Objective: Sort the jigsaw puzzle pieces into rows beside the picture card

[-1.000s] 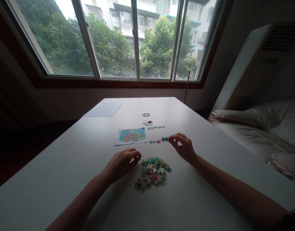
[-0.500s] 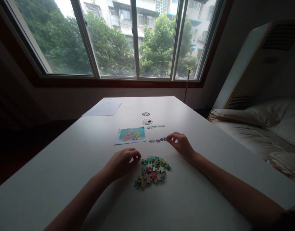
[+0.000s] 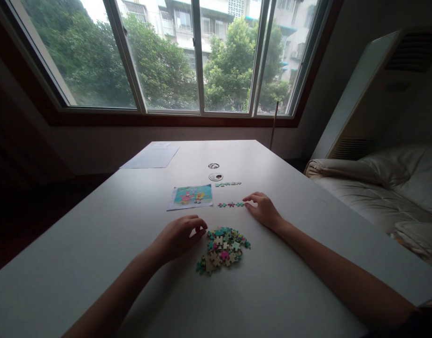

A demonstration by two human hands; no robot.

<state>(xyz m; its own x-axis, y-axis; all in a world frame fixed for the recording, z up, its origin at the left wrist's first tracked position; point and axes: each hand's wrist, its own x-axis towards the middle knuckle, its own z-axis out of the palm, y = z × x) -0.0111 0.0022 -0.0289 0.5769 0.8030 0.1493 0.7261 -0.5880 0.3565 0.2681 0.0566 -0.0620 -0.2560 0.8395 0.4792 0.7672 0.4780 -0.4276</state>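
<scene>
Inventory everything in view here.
Puzzle pile: many pieces, mixed colours, centre front
Near puzzle row: one, multicoloured, beyond pile
Far puzzle row: one, greenish, beyond that
Cartoon picture: one, blue, beside rows
Round objects: two, silvery, beyond far row
Paper: at least one, white, table's far left
Table: one, white, centre
Window: one, brown-edged, behind table
Trees: several, green, outside
Buildings: count unclear, pale, outside
Stick: one, brown, behind table
Sofa: one, pale, right
Vented cabinet: one, pale, right
Left hand: one, bare, by pile
Right hand: one, bare, by near row
</scene>
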